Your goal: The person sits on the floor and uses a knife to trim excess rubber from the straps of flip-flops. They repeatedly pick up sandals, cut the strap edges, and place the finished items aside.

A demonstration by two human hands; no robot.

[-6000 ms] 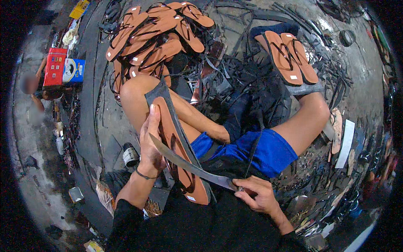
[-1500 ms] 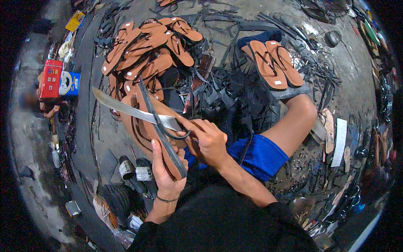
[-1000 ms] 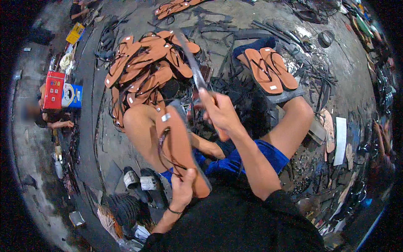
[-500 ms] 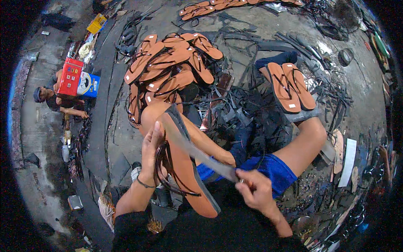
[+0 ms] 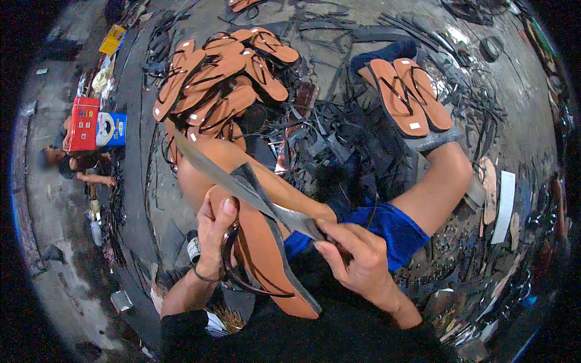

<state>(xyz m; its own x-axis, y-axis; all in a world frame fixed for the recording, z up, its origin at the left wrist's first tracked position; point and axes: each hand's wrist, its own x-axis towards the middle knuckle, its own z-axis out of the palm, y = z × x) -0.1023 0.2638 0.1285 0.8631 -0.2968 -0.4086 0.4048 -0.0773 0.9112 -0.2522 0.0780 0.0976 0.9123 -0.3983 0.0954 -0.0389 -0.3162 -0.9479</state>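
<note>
My left hand [image 5: 213,233] is closed round the side of a brown flip-flop [image 5: 260,251] with dark straps, its thumb on the upper face near the far end. The flip-flop slants over my lap, its thick black rubber edge turned to the right. A flap of black rubber [image 5: 247,176] stands out at the far end. In my right hand [image 5: 363,254] is a long knife [image 5: 224,178], gripped at its handle, which the fingers mostly hide. Its blade crosses the black edge and points up and left past my bare knee; whether it touches the rubber I cannot tell.
Finished-looking flip-flops [image 5: 212,72] lie heaped beyond my left knee. A pair [image 5: 399,100] rests by my right knee. Black rubber scraps [image 5: 339,145] cover the floor between. At the left, a person [image 5: 78,166] works beside a red box [image 5: 84,124] and a blue-and-white container [image 5: 112,129].
The knife has slid up and to the left across the flip-flop's edge, with my right hand following leftward. My left hand keeps its hold, and the whole view has shifted slightly.
</note>
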